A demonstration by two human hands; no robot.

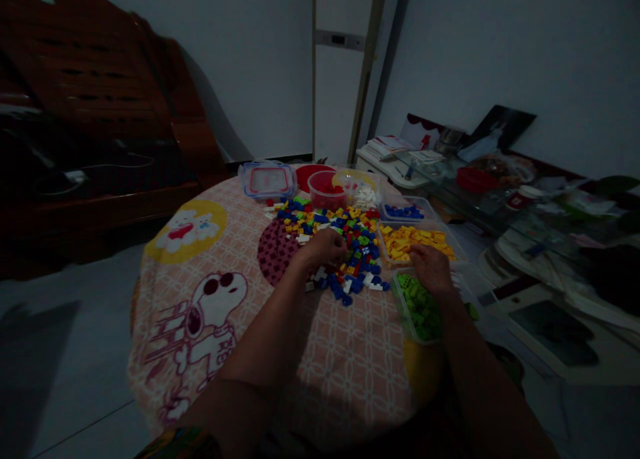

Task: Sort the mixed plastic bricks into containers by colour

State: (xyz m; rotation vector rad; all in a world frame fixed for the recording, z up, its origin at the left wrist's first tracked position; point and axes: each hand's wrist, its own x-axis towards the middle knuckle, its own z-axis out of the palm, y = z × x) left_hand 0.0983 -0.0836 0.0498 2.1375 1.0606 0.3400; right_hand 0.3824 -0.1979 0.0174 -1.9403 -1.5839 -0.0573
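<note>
Hands (326, 247) (two) reach one brick heap (363, 247), one box (382, 244).

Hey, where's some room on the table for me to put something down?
Bare tablecloth shows left of the brick pile, and on the near side between the left forearm and tub of green bricks. It's crowded on the right, around the yellow bricks, and along the far edge, by the round tub and blue-edged container.

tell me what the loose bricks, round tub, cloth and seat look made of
Loose bricks: likely smooth hard plastic, with solid colours and blocky edges.
Round tub: seemingly clear plastic, as red shows through its wall.
Cloth: probably matte fabric, draping at the edge; weave too dim to judge.
Seat: apparently varnished wood, reddish-brown, faintly shiny.
</note>
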